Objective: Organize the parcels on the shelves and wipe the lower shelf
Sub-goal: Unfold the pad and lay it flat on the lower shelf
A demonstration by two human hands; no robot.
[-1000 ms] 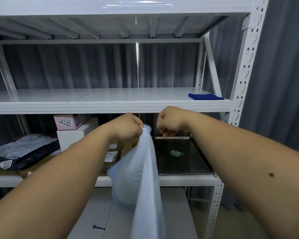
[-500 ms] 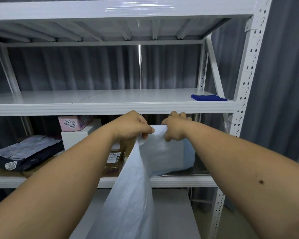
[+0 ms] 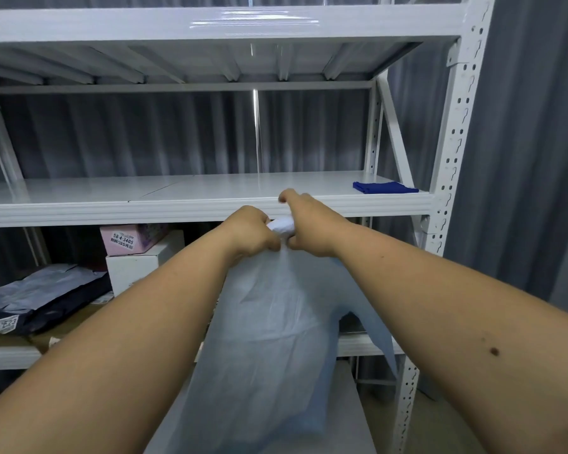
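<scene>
1. Starting at the left, we see parcels on the lower shelf [image 3: 10, 357]: a dark mailer [image 3: 43, 298] lying flat, then a white box [image 3: 135, 267] with a pink box [image 3: 132, 237] on top of it. We judge this sorting only partly done.
2. Moving to the middle, we hold a pale woven bag [image 3: 269, 339] in front of the rack, hanging from both fists below the edge of the middle shelf [image 3: 112, 208]. It looks light and limp (what is inside we cannot tell).
3. Our left hand [image 3: 250, 234] is curled tight on the bag's gathered mouth, knuckles toward the shelf, forearm reaching in from the lower left.
4. Our right hand [image 3: 309, 227] grips the same bunched top, touching the left hand; a wad of the white material shows between them. One finger lifts slightly near the shelf edge.
5. Further right, a folded blue cloth [image 3: 386, 187] lies untouched on the middle shelf near the upright post [image 3: 453, 158], well apart from our hands.
6. We judge that wiping the lower shelf is not yet begun, since the cloth lies unused and both hands are occupied. The bag still needs a place, and the middle shelf holds little else.
</scene>
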